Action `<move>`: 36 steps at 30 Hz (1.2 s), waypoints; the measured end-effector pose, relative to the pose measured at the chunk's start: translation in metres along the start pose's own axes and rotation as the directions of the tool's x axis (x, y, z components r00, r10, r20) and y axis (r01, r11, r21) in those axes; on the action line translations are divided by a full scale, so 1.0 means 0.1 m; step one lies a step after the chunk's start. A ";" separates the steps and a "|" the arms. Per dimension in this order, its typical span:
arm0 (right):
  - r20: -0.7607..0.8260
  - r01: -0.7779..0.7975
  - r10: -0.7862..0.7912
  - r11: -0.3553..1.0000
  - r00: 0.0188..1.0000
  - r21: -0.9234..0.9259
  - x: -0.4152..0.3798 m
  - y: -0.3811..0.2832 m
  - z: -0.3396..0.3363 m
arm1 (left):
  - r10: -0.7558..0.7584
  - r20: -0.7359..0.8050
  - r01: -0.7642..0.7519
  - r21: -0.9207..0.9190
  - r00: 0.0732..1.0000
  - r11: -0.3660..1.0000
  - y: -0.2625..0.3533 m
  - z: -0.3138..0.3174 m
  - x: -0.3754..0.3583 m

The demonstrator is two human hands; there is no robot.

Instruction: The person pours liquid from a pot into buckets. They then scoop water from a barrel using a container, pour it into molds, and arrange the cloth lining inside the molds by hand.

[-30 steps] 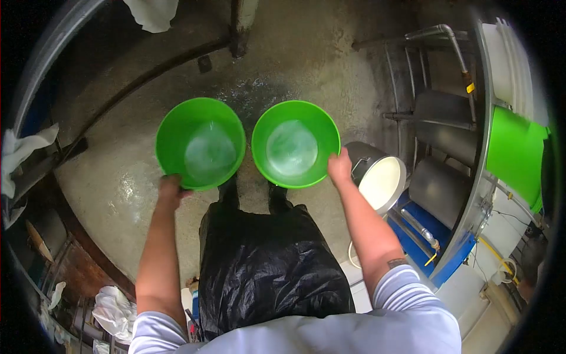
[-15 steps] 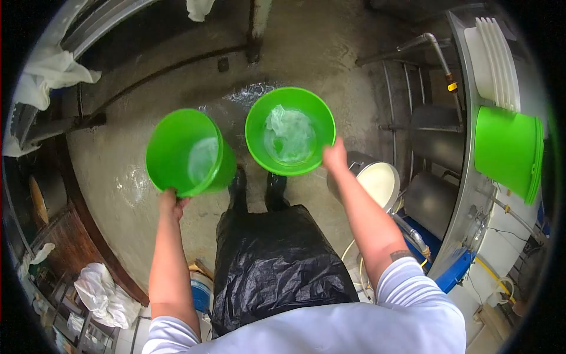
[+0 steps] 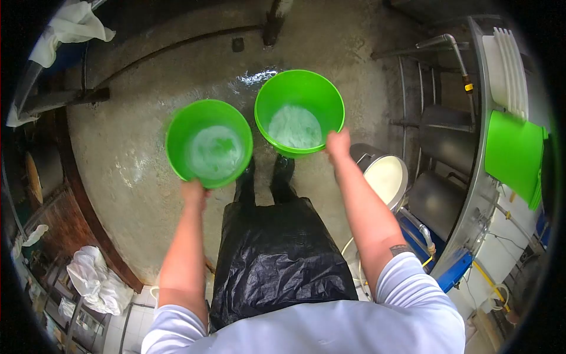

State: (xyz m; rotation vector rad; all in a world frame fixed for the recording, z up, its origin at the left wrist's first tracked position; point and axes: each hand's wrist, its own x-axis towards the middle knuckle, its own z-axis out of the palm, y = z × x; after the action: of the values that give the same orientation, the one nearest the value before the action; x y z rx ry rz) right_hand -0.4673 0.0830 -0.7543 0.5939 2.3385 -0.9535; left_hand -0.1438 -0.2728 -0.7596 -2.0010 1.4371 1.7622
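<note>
Two bright green buckets hang in front of me over the wet floor, one in each hand. My left hand [image 3: 194, 193] is closed on the near rim of the left bucket [image 3: 180, 133], which has some cloudy, foamy water in its bottom. On the lower right of its rim, my right hand [image 3: 338, 144] grips the right bucket [image 3: 324, 97]. Foamy whitish water swirls in that one too. Both buckets are tilted, their mouths turned up toward me. The fingers are partly hidden behind the rims.
A metal pot [image 3: 386, 180] with pale liquid stands on the floor at right. Beyond it, a steel counter [image 3: 480, 118] carries another green bucket [image 3: 513, 153] and stacked white trays [image 3: 507, 74]. White cloth [image 3: 97, 280] lies at lower left. The concrete floor [image 3: 135, 171] is wet.
The left bucket has moved right and its mouth now faces me more. The right bucket has risen slightly and tipped; the water in both has shifted. My view has turned a little.
</note>
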 end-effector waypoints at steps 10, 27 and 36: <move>0.019 0.052 -0.051 0.994 0.999 -0.093 0.20 0.02 0.30 | -0.053 0.015 0.053 0.033 0.998 0.998 0.44 -0.28 0.58; 0.218 -0.192 0.162 0.974 0.962 0.124 -0.44 1.27 0.23 | -0.368 0.438 0.395 0.032 0.820 0.918 -0.27 1.02 0.81; 0.155 -0.589 0.572 0.743 0.805 0.318 -1.27 3.14 -0.91 | -0.302 0.515 -0.184 0.694 0.802 0.696 -0.12 1.74 -0.53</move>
State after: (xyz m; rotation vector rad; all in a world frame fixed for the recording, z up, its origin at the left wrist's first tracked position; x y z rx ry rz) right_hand -0.2198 0.3299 -0.7757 1.3396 1.7456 -1.0553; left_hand -0.2531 -0.1281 -0.7773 -0.9393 1.4584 1.2813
